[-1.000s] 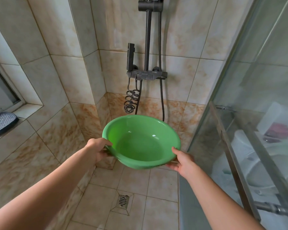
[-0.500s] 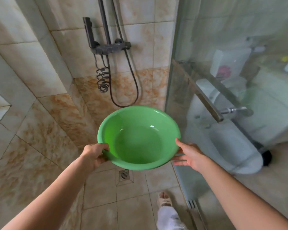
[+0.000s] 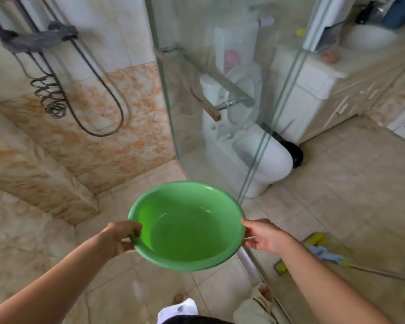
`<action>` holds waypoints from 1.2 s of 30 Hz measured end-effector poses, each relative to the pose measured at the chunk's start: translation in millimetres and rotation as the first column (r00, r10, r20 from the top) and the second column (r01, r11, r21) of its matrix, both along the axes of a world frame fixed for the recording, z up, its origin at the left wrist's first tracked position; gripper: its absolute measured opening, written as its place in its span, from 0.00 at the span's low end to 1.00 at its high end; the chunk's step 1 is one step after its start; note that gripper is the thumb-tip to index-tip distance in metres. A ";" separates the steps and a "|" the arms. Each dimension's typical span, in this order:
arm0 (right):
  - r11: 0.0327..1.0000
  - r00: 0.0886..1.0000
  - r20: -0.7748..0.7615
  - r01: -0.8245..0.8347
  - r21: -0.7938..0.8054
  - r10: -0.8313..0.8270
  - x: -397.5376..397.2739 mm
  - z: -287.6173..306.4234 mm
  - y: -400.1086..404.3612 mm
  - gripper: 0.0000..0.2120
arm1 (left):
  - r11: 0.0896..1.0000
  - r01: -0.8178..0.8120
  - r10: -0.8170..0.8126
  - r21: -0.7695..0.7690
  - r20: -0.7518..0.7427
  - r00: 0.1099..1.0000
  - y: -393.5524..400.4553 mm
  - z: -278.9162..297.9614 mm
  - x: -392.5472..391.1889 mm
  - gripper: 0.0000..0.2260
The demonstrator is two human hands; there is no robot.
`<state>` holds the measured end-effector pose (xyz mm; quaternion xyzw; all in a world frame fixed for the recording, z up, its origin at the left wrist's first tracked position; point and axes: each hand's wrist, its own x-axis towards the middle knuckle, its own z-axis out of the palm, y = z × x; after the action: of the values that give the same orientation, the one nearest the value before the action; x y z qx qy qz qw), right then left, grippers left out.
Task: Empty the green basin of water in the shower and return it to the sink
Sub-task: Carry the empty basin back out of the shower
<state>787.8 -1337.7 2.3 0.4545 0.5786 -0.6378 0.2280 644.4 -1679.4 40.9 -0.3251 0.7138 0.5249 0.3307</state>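
A person holds a green basin [image 3: 186, 226] in mid-air with both bare hands at the lower centre of the frame, above the tiled shower floor [image 3: 117, 284]. The left hand [image 3: 118, 237] grips the rim at the basin's left edge, thumb curled over the top and fingers wrapped underneath; the right hand [image 3: 264, 236] clasps the rim at the right edge, thumb on top, fingers spread along the underside. The basin sits roughly level, its glossy inside showing a faint sheen; whether any water remains cannot be told.

In the upper left of the frame, a dark shower mixer [image 3: 38, 39] hangs on the beige tiled wall, with a coiled hose [image 3: 49, 97] and a looping black hose [image 3: 98, 97] below it. A glass shower screen [image 3: 197, 90] rises through the centre; behind it stands a white toilet [image 3: 250, 146]. At the upper right, a white vanity cabinet [image 3: 318, 90] carries a white sink [image 3: 369, 36]. At the lower right, a mop with a yellow and blue head [image 3: 323, 253] lies on the floor tiles outside the shower. The person's feet show at the bottom edge, near the threshold
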 end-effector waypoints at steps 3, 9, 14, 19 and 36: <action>0.999 0.997 0.063 0.034 0.027 -0.036 35.9 -12.1 39.5 0.13 | 0.998 0.058 -0.057 -0.012 0.080 0.995 44.0 -20.5 27.0 0.09; 0.962 0.961 0.131 0.225 0.153 -0.245 87.3 -28.5 137.7 0.08 | 0.979 0.192 -0.201 0.063 0.205 0.958 159.7 -39.3 73.3 0.06; 0.874 0.882 0.082 0.440 0.208 -0.464 118.8 -29.7 225.3 0.08 | 0.960 0.236 -0.268 0.150 0.257 0.929 269.1 -37.8 97.5 0.04; 0.789 0.823 0.006 0.543 0.286 -0.568 145.3 -17.6 294.9 0.17 | 0.928 0.308 -0.348 0.208 0.200 0.916 361.7 -25.9 100.3 0.05; 0.447 0.481 -0.140 0.867 0.220 -0.865 159.5 8.4 403.2 0.09 | 0.790 0.602 -0.611 0.118 0.068 0.789 605.7 -26.0 30.1 0.10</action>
<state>947.3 -934.4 10.7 0.7089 0.3455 -0.5839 -0.1929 674.4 -1073.7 14.9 -0.0903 0.7381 0.4050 0.5321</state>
